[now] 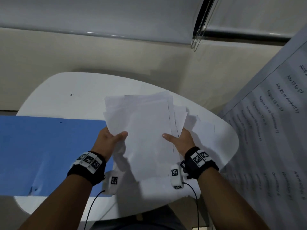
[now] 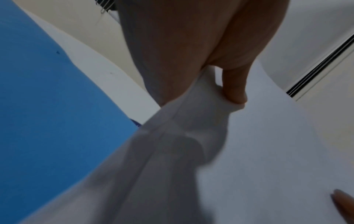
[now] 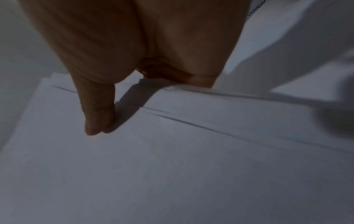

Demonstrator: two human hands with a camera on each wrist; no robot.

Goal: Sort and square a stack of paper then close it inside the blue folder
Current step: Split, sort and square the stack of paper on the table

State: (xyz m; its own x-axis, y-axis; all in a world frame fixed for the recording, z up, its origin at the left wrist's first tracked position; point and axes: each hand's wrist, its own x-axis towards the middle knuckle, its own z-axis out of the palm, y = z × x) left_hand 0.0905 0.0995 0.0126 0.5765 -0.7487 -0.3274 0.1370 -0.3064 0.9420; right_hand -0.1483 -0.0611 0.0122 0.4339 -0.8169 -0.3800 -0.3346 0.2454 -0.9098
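A loose, uneven stack of white paper (image 1: pixel 146 130) is held above the white table (image 1: pixel 66 90), its sheets fanned and out of line. My left hand (image 1: pixel 111 138) grips its left edge with the thumb on top; in the left wrist view the thumb (image 2: pixel 234 89) presses on the paper (image 2: pixel 268 151). My right hand (image 1: pixel 179 138) grips the right edge, thumb on top; the right wrist view shows that thumb (image 3: pixel 97 115) lying on the top sheet (image 3: pixel 172 166). The fingers beneath are hidden. The open blue folder (image 1: pixel 41 150) lies flat on the table to the left.
A large printed sheet with date lines (image 1: pixel 274 122) hangs or leans at the right, beyond the table's rounded edge. A window blind with a bead chain (image 1: pixel 197 35) is behind the table. Cables run from both wrist cameras.
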